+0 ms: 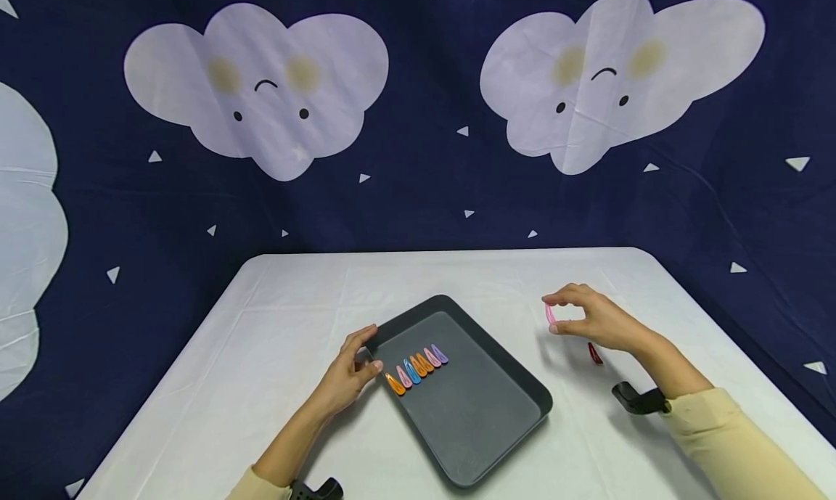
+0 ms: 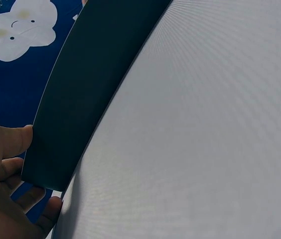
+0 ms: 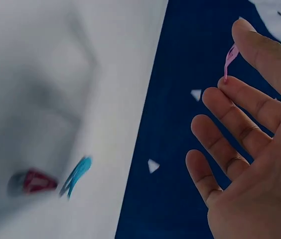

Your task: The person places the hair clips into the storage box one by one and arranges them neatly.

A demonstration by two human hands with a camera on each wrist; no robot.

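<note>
My left hand holds the left corner of a dark grey baking tray, thumb and fingers around its rim. Inside the tray, near its left side, several snap hair clips lie in a slanted row, orange, pink, blue and purple. Right of the tray, my right hand is raised above the table and pinches a pink hair clip between thumb and index finger; the other fingers are spread. A red hair clip lies beneath that hand. The right wrist view shows a blue hair clip beside the red one.
A white cloth covers the table. Behind it hangs a dark blue curtain with white clouds and small triangles. Black wrist cameras sit on both wrists, close to the tabletop.
</note>
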